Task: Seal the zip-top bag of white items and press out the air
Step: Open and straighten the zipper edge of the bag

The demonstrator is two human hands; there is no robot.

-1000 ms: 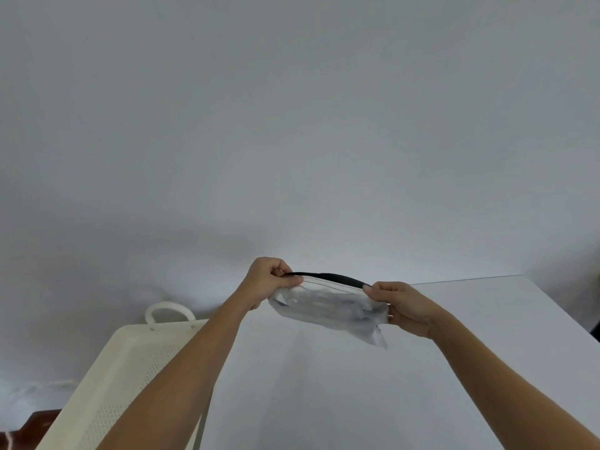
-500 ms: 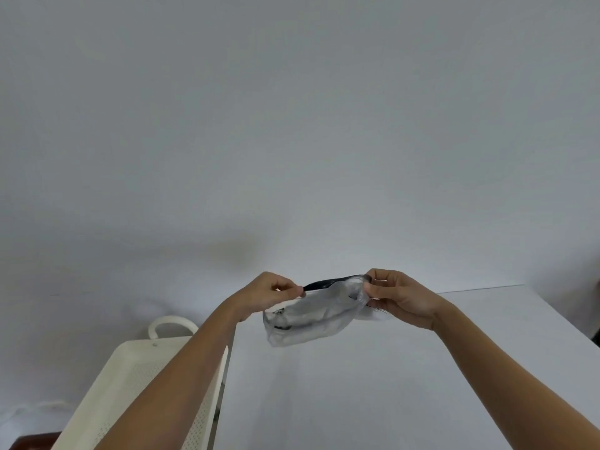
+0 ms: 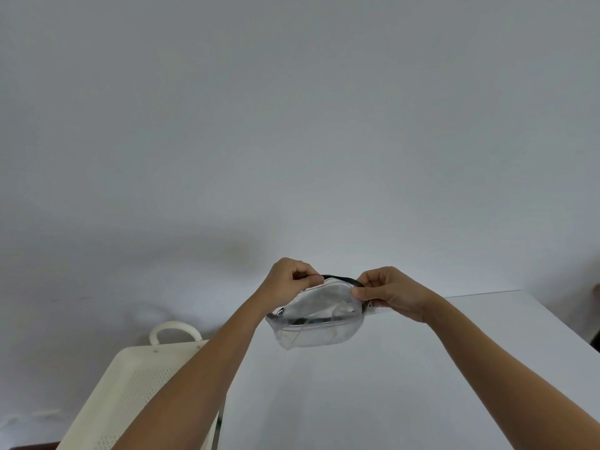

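Observation:
A clear zip-top bag (image 3: 319, 319) with a dark strip along its top edge hangs in the air above the white table (image 3: 406, 384). Pale contents show faintly through the plastic. My left hand (image 3: 287, 282) pinches the left end of the top edge between thumb and fingers. My right hand (image 3: 388, 295) pinches the right end of the same edge. The two hands are close together, and the bag sags below them, puffed and crumpled.
A cream perforated cart or tray (image 3: 130, 394) with a loop handle (image 3: 175, 331) stands at the lower left, beside the table's left edge. A plain grey-white wall fills the background. The table's far edge runs behind my right hand.
My hands have come closer together along the bag's top edge. The bag has swung from tilted to hanging more squarely below them, and its body bulges more.

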